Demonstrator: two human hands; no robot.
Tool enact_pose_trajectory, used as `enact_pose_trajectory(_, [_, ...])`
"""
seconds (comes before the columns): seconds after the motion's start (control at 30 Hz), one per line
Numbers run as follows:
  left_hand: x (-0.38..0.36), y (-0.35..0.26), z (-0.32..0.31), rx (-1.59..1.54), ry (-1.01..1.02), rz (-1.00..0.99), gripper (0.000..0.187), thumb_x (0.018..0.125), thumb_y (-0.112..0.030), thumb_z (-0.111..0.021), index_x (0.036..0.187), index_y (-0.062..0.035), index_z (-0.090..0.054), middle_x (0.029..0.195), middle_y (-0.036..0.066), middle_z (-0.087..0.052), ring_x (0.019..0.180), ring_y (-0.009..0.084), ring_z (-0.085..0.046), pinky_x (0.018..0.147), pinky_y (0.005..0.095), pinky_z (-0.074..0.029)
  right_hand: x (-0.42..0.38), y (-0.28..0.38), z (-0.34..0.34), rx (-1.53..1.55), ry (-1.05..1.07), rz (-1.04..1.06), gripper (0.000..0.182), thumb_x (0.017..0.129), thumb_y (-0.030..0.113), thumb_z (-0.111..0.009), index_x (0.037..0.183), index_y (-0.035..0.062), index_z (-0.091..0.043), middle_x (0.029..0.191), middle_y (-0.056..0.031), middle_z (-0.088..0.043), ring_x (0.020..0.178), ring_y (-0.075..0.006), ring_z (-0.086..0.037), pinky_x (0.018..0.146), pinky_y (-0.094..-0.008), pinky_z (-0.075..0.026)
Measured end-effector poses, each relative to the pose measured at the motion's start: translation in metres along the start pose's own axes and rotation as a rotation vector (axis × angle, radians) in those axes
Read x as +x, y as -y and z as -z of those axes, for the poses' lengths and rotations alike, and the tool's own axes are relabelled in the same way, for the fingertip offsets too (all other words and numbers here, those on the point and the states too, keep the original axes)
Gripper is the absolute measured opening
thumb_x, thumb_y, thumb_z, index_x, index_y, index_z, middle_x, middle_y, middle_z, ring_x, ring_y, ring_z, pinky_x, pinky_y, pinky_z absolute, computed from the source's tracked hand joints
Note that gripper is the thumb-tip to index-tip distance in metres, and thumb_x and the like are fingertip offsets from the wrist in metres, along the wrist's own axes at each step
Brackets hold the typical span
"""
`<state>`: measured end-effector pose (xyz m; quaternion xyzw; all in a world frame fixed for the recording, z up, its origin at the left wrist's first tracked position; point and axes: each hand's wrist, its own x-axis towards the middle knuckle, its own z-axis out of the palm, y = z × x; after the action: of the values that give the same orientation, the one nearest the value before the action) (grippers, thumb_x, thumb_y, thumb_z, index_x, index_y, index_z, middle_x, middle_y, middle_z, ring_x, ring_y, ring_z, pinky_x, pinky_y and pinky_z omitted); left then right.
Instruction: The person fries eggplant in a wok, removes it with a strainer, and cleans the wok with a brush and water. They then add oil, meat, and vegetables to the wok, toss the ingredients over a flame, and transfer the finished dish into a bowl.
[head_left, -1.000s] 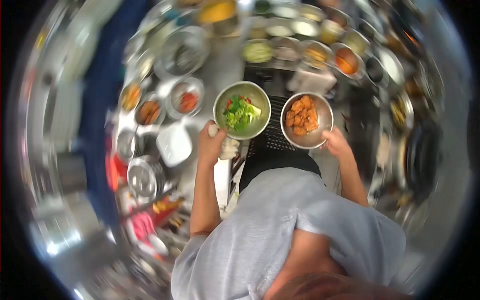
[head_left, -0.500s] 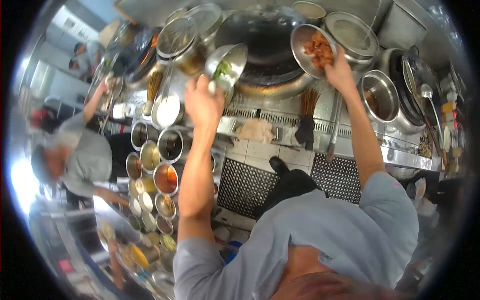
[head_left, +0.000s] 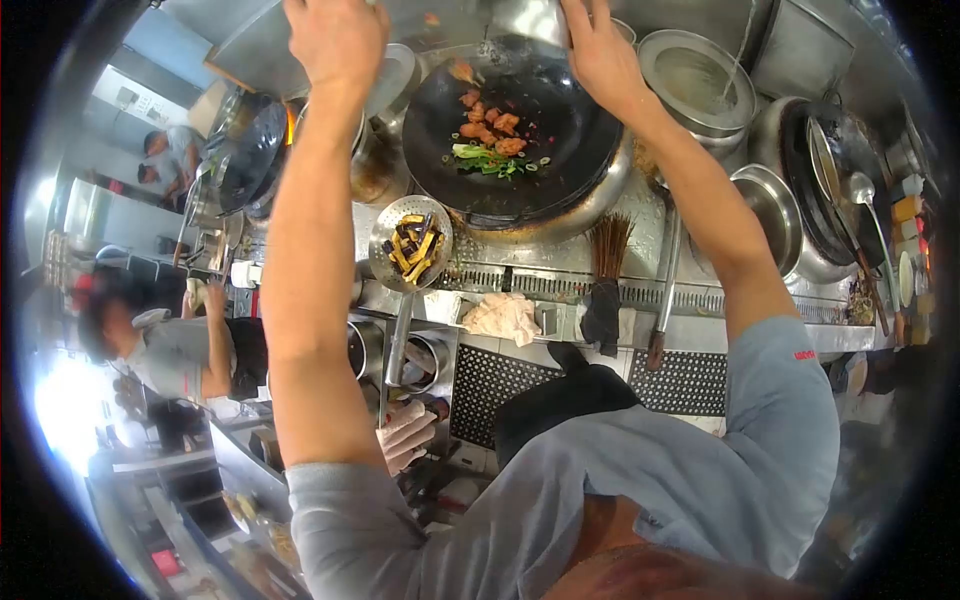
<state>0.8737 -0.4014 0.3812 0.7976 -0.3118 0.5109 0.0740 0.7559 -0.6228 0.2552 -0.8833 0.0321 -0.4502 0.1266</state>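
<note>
At the top edge, my left hand [head_left: 340, 45] is raised with its fingers curled and partly cut off; a blurred grey surface lies beside it, and what it holds does not show clearly. My right hand [head_left: 605, 65] grips a shiny metal bowl [head_left: 528, 18], mostly out of frame above the wok [head_left: 580, 165]. In the wok lie orange-brown meat pieces [head_left: 490, 125], a clump of greens [head_left: 478, 154] and sliced green onion. Left of the wok's front rim is a perforated skimmer [head_left: 402, 335] holding fried eggplant strips [head_left: 412, 250].
A glove-like pale shape [head_left: 405, 435] is below the skimmer handle. A bamboo brush [head_left: 608, 240], a folded cloth [head_left: 502, 318] and a ladle [head_left: 866, 205] lie along the stove. A metal pot [head_left: 775, 215] stands right. A co-worker [head_left: 165, 350] is at left.
Both hands have moved up and away over the wok. The meat and greens, earlier in two bowls, now lie in the wok. The skimmer with eggplant has come into view.
</note>
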Motion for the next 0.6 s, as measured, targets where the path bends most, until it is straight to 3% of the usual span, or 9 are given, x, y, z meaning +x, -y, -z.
enact_pose_trajectory(0.07, [0.029,0.002,0.015,0.013,-0.078,-0.032,0.036,0.069,-0.018,-0.069,0.104,-0.0145,-0.059,0.112,0.013,-0.052,0.093,0.0368,-0.053,0.079,0.0463,-0.049,-0.014,-0.016,-0.021,0.046,0.017,0.049,0.057,0.082,0.003,-0.046,0.135,0.012,-0.03,0.126,-0.0294,-0.039,0.096,-0.0481,-0.054,0.08,-0.0486,-0.049])
enact_pose_trajectory(0.13, [0.051,0.003,0.025,-0.042,-0.338,-0.172,0.021,0.072,-0.003,-0.059,0.093,-0.0057,-0.057,0.102,0.015,-0.055,0.089,0.036,-0.052,0.078,0.0433,-0.041,-0.039,-0.043,-0.043,-0.257,0.508,0.098,0.054,0.084,0.004,-0.044,0.135,0.0113,-0.03,0.123,-0.0293,-0.042,0.094,-0.047,-0.056,0.079,-0.0491,-0.049])
enact_pose_trajectory(0.23, [0.06,0.008,0.026,-0.03,-0.343,-0.167,0.023,0.07,-0.003,-0.06,0.092,-0.0076,-0.057,0.101,0.012,-0.055,0.088,0.0335,-0.051,0.077,0.0414,-0.042,-0.047,-0.061,-0.056,-0.234,0.696,-0.061,0.053,0.085,0.006,-0.042,0.136,0.0111,-0.028,0.118,-0.0288,-0.044,0.091,-0.046,-0.058,0.077,-0.0491,-0.05])
enact_pose_trajectory(0.3, [0.057,0.01,0.021,-0.051,-0.32,-0.115,0.021,0.071,-0.004,-0.061,0.091,-0.008,-0.057,0.101,0.012,-0.054,0.089,0.0341,-0.051,0.077,0.0422,-0.044,-0.041,-0.056,-0.053,-0.327,0.622,-0.058,0.061,0.083,0.003,-0.045,0.139,0.0131,-0.025,0.112,-0.0249,-0.049,0.082,-0.0419,-0.061,0.071,-0.0481,-0.052])
enact_pose_trajectory(0.4, [0.051,0.014,0.014,-0.041,-0.292,-0.048,0.019,0.072,-0.006,-0.061,0.091,-0.009,-0.058,0.104,0.011,-0.055,0.092,0.0342,-0.052,0.077,0.0432,-0.046,-0.032,-0.061,-0.042,-0.3,0.595,-0.055,0.054,0.086,0.006,-0.041,0.137,0.0105,-0.025,0.111,-0.0287,-0.047,0.087,-0.0449,-0.059,0.072,-0.0469,-0.051])
enact_pose_trajectory(0.47, [0.045,0.024,0.005,-0.005,-0.287,-0.024,0.019,0.074,-0.007,-0.062,0.092,-0.0095,-0.059,0.107,0.011,-0.055,0.092,0.0337,-0.053,0.077,0.0434,-0.046,-0.03,-0.066,-0.038,-0.333,0.663,0.081,0.057,0.084,0.004,-0.043,0.137,0.0099,-0.025,0.112,-0.0308,-0.047,0.084,-0.044,-0.06,0.071,-0.046,-0.052])
enact_pose_trajectory(0.53, [0.02,0.035,-0.016,0.144,-0.153,0.098,0.036,0.071,-0.019,-0.067,0.105,-0.0112,-0.059,0.112,0.017,-0.053,0.092,0.0376,-0.054,0.084,0.0473,-0.046,-0.026,-0.066,-0.036,-0.377,0.67,0.154,0.06,0.083,0.004,-0.046,0.138,0.0098,-0.025,0.113,-0.0286,-0.047,0.082,-0.0413,-0.061,0.068,-0.0444,-0.053])
enact_pose_trajectory(0.57, [-0.016,0.013,-0.02,0.005,-0.083,0.132,0.036,0.072,-0.017,-0.065,0.107,-0.009,-0.059,0.113,0.022,-0.052,0.096,0.0409,-0.054,0.091,0.0488,-0.042,-0.023,-0.066,-0.037,-0.42,0.671,0.231,0.062,0.082,0.005,-0.049,0.139,0.0096,-0.026,0.114,-0.0263,-0.048,0.081,-0.0386,-0.062,0.066,-0.0429,-0.054])
enact_pose_trajectory(0.6, [-0.062,0.003,-0.063,0.371,-0.044,-0.025,0.037,0.072,-0.014,-0.064,0.109,-0.0097,-0.057,0.114,0.024,-0.051,0.099,0.0438,-0.053,0.09,0.0479,-0.045,-0.017,-0.061,-0.04,-0.423,0.669,0.232,0.062,0.082,0.005,-0.049,0.139,0.0096,-0.026,0.114,-0.0263,-0.048,0.081,-0.0386,-0.062,0.066,-0.0429,-0.054])
